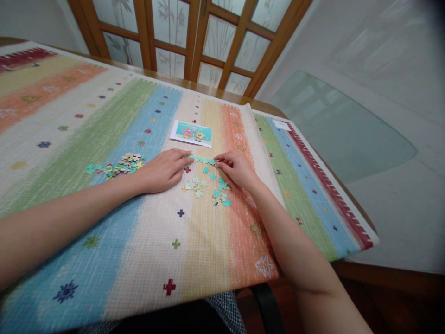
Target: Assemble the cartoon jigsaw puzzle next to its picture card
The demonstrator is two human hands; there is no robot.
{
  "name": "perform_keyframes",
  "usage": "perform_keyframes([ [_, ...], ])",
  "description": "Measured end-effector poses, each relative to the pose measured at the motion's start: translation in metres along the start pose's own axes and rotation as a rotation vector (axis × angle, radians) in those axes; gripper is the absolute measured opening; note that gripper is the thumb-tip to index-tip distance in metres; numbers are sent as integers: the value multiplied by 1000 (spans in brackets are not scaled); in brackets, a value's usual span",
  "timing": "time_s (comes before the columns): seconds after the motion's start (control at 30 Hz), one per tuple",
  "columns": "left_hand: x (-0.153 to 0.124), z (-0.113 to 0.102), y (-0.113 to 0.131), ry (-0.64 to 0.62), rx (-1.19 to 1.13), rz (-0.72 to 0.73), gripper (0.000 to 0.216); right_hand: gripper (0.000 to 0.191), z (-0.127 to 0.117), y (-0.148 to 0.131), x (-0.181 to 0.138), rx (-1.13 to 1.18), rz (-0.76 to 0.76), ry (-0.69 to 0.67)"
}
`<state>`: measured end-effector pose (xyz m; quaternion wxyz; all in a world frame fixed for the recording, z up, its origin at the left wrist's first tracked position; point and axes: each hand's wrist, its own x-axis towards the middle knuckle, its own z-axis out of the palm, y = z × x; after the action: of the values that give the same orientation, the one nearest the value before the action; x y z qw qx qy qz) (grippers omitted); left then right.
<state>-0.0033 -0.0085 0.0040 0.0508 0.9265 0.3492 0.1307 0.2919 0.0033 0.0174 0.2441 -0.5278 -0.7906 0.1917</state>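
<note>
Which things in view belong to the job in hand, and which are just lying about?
In the job:
row of jigsaw pieces between left hand and right hand
loose jigsaw pieces nearby
jigsaw pile on the left
cartoon print, probably the guide

Just there:
striped tablecloth
white slip at right

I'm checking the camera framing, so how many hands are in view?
2: the left hand at the left end of the row of puzzle pieces, and the right hand at its right end.
</note>
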Motion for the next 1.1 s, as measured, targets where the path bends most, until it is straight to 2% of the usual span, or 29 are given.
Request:
perform_keyframes([
  [0.17, 0, 2, -1, 24, -19, 0, 47, 15, 0, 0, 0, -8, -2, -28],
  [0.5, 0, 1, -1, 18, -12, 0, 48, 10, 4, 0, 0, -26, -26, -10],
  [0.7, 0, 1, -1, 21, -19, 2, 47, 8, 5, 3, 0, 36, 15, 24],
  [0.9, 0, 0, 0, 6, -2, 0, 48, 10, 5, 4, 0, 29, 8, 42],
  [1.1, 0, 1, -2, 14, -12, 13, 49, 19, -2, 0, 0, 7, 31, -9],
])
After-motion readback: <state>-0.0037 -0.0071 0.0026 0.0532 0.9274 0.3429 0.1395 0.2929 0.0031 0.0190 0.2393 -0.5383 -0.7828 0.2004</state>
